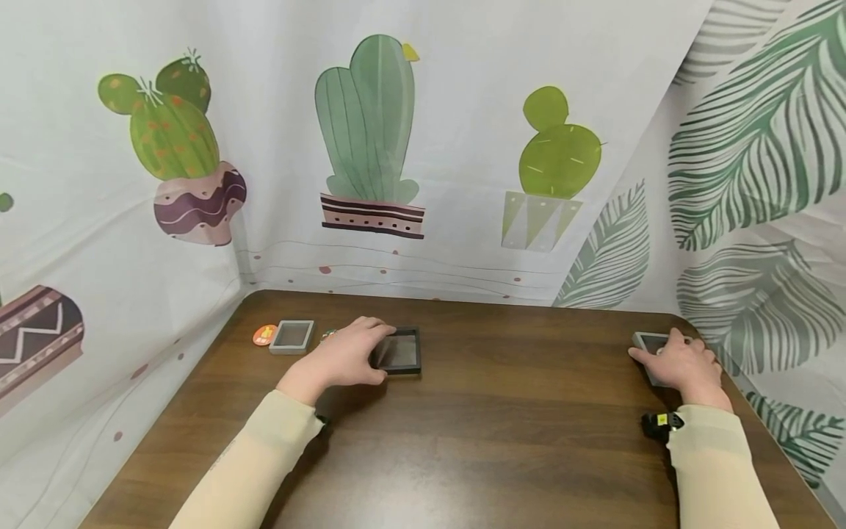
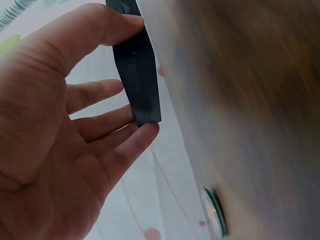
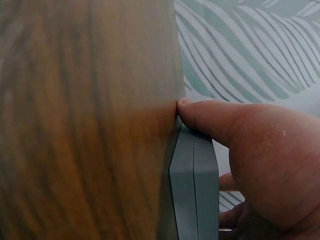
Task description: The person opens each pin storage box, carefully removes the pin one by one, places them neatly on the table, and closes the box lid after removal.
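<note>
My left hand [image 1: 346, 354] grips a square black frame with a clear window [image 1: 401, 351] by its left side. In the left wrist view the thumb presses one edge of the black frame [image 2: 137, 75] while the fingertips meet the opposite edge. At the far right of the table, my right hand [image 1: 687, 365] holds a similar grey frame [image 1: 651, 342], partly covered by the palm and fingers. The right wrist view has the thumb at a corner of the grey frame [image 3: 195, 185], with other fingers behind it.
Another grey frame [image 1: 293, 337] lies at the table's back left, beside a round orange badge [image 1: 264, 335]. A round green-edged badge [image 1: 327, 335] is mostly hidden behind my left hand. Printed curtains hang along the back and sides of the brown wooden table [image 1: 496, 426].
</note>
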A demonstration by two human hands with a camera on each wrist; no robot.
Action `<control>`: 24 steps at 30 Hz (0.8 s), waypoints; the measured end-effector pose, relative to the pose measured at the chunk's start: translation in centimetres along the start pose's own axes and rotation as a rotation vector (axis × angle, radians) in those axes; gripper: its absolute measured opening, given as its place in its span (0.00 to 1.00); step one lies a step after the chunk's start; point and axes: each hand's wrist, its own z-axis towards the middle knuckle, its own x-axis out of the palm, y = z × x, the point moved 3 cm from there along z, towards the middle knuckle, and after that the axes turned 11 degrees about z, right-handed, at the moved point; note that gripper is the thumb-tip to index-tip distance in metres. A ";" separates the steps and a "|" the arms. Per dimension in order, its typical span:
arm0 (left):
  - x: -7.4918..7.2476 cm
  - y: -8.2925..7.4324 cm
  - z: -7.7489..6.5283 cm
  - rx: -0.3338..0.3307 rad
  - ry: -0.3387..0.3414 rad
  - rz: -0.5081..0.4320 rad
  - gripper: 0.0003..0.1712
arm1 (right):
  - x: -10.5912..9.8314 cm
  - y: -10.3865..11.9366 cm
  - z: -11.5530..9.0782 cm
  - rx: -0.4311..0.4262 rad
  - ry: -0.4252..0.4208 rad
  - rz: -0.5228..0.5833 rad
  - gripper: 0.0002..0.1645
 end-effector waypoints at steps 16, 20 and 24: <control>1.4 3.7 -0.4 -0.051 -0.025 -0.056 0.47 | -0.2 0.3 0.0 0.001 -0.004 0.004 0.69; 1.6 4.0 -0.3 -0.057 -0.026 -0.073 0.48 | -0.2 0.4 -0.1 0.000 -0.007 0.007 0.68; 1.7 4.2 -0.3 -0.072 -0.004 -0.079 0.48 | -0.2 0.4 -0.1 0.003 -0.008 0.014 0.69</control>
